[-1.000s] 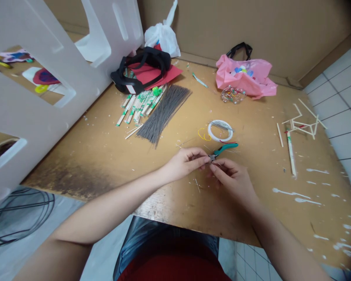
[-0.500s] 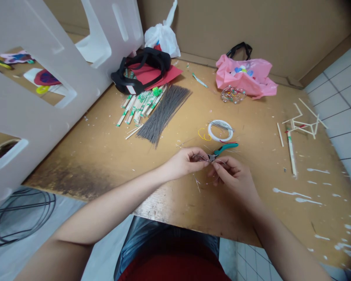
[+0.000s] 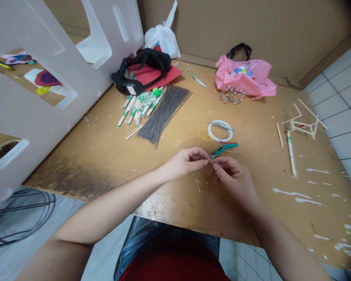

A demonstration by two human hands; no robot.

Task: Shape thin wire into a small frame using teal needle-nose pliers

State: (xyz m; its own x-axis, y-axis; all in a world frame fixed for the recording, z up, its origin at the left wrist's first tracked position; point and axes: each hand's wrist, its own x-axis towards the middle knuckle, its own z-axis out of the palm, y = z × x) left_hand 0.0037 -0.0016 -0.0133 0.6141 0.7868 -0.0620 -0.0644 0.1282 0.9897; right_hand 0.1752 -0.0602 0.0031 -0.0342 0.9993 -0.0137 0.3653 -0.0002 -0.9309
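Observation:
Between my two hands is a thin wire, pinched by the fingertips of my left hand and my right hand. The fingertips almost meet. Just behind them, pliers with teal handles lie on the table, their jaws close to my fingers. A white ring with wires across it sits past the pliers, beside a yellow wire loop. One short loose wire rests nearer the table's front edge.
A bundle of grey wires, wrapped chopsticks and a black headset are at the back left. A pink bag stands at the back. Joined sticks lie on the right, near white glue streaks.
The wire between my fingertips has shifted slightly, and its right end now points more downward. Both hands stay in nearly the same place.

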